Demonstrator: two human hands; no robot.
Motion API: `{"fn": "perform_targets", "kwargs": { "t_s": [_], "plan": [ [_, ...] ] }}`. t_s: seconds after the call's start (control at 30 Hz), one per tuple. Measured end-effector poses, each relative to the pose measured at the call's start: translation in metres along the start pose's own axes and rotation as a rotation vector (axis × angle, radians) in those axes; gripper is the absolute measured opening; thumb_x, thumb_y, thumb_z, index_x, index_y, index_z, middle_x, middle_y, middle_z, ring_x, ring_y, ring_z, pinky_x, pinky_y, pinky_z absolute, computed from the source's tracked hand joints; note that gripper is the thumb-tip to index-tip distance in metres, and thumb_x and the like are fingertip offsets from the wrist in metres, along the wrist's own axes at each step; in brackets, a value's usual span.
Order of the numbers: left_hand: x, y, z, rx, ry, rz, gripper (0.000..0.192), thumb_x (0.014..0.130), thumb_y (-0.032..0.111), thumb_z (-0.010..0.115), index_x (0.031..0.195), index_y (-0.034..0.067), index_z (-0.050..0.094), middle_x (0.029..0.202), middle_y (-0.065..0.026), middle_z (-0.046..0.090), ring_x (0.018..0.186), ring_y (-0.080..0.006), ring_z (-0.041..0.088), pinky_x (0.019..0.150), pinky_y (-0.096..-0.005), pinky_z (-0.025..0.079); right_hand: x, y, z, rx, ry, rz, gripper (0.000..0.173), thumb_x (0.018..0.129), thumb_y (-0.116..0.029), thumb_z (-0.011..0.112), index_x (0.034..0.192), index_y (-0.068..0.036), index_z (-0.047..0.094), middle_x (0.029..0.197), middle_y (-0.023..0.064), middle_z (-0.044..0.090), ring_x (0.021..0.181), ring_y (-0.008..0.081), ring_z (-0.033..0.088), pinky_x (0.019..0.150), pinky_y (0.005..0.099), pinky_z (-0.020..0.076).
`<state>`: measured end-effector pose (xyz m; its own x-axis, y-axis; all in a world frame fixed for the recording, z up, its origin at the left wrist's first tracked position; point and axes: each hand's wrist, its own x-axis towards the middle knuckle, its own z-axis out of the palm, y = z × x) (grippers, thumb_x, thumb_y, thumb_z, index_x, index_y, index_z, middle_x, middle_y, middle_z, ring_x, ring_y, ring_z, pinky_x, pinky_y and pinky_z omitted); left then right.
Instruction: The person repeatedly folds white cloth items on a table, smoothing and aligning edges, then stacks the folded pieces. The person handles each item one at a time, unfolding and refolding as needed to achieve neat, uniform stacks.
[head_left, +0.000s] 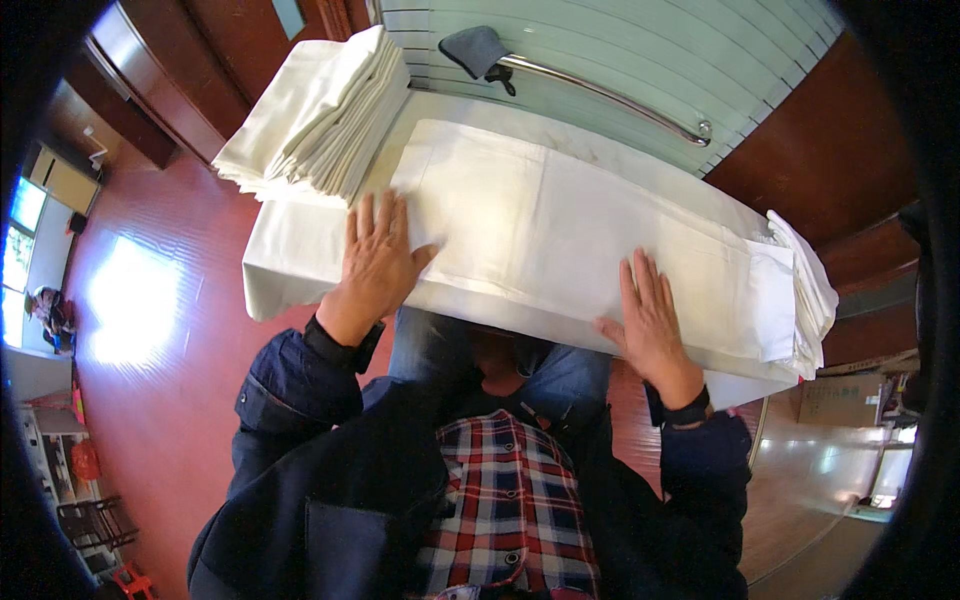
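A long piece of white cloth (600, 202) lies spread flat along a narrow table covered with a white tablecloth (289, 240). My left hand (379, 259) is palm down at the cloth's left end, fingers pointing away from me. Near the right part of its front edge, my right hand (649, 315) rests flat with the fingers slightly apart. Neither hand grips anything. Just beyond my left fingertips stands a tall stack of folded white cloths (322, 112). More folded white cloths (806, 300) are bunched at the table's right end.
Behind the table, a metal handle bar (607, 90) crosses a striped glass panel, with a dark grey cloth (474, 51) hung over its left end. A cardboard box (840, 399) sits at the far right. Reddish flooring (180, 397) extends to the left.
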<state>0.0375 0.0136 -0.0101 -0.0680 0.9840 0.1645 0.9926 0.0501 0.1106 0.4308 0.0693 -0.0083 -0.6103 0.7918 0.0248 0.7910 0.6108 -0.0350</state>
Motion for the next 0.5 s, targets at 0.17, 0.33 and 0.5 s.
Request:
{"fn": "perform_targets", "kwargs": {
  "t_s": [0.17,0.33,0.5],
  "plan": [
    [0.100,0.068,0.022,-0.109,0.121,0.407,0.072,0.103,0.040,0.057,0.156,-0.006,0.040,0.165,-0.0267,0.035,0.156,-0.0443,0.028,0.128,-0.0522,0.022,0.114,0.009,-0.006,0.126,0.107,-0.128,0.077,0.106,-0.044,0.055,0.157,0.010,0.035,0.167,0.0322,0.026,0.155,0.0478,0.026,0.125,0.0563,0.0243],
    [0.180,0.073,0.065,-0.079,-0.116,0.392,0.079,0.104,0.052,0.054,0.157,-0.004,0.038,0.167,-0.0257,0.032,0.156,-0.0438,0.027,0.127,-0.0530,0.024,0.197,0.017,0.030,0.205,-0.048,0.022,0.075,0.111,-0.044,0.045,0.160,0.010,0.026,0.169,0.0319,0.022,0.158,0.0452,0.021,0.127,0.0537,0.0199],
    [0.185,0.044,0.093,-0.165,-0.214,0.379,0.090,0.105,0.063,0.044,0.165,-0.001,0.021,0.173,-0.0235,0.018,0.162,-0.0394,0.013,0.130,-0.0515,0.014,0.195,0.031,0.053,0.201,-0.075,0.059,0.087,0.108,-0.055,0.043,0.163,0.008,0.020,0.171,0.0297,0.017,0.161,0.0413,0.012,0.128,0.0564,0.0130]
  ]
}}
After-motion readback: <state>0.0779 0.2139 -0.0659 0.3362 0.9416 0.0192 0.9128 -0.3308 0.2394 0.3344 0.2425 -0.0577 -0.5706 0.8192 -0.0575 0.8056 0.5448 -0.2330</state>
